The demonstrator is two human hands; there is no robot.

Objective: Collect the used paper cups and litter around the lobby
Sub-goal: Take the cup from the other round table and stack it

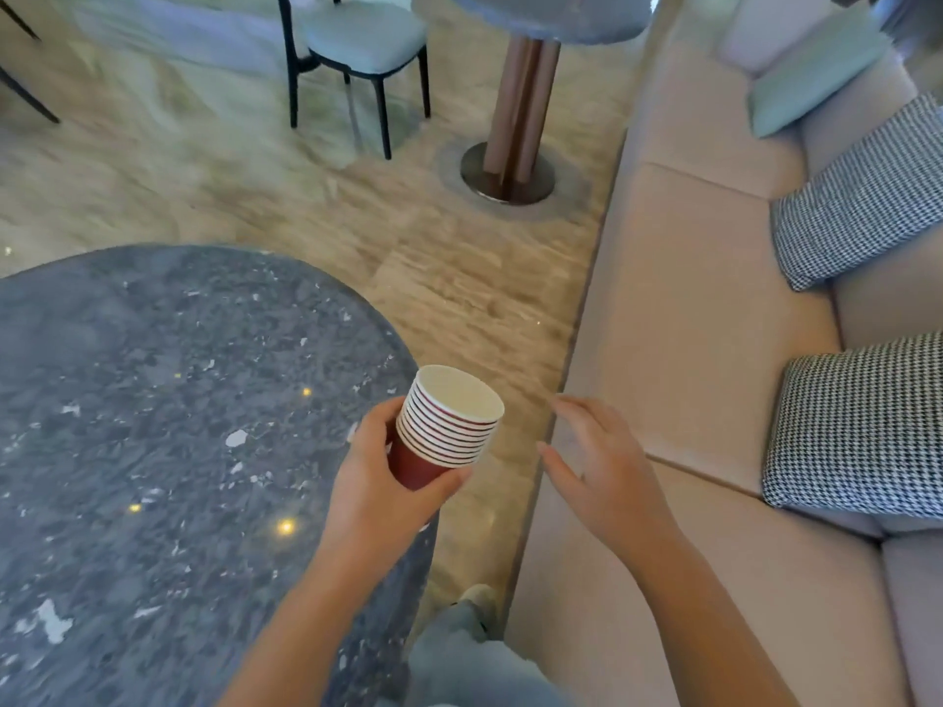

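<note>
My left hand (380,482) grips a nested stack of several red paper cups (443,425) with white rims, tilted a little to the right, at the right edge of the dark round table (153,400). The top cup's white inside looks empty. My right hand (599,469) hovers to the right of the stack with its fingers spread and relaxed, holding nothing, above the front edge of the sofa seat.
A beige sofa (704,349) runs along the right with two houndstooth cushions (862,196) and a pale green cushion (811,79). Ahead stand a second round table on a pedestal base (510,170) and a dark-legged chair (357,48). Marble floor lies between.
</note>
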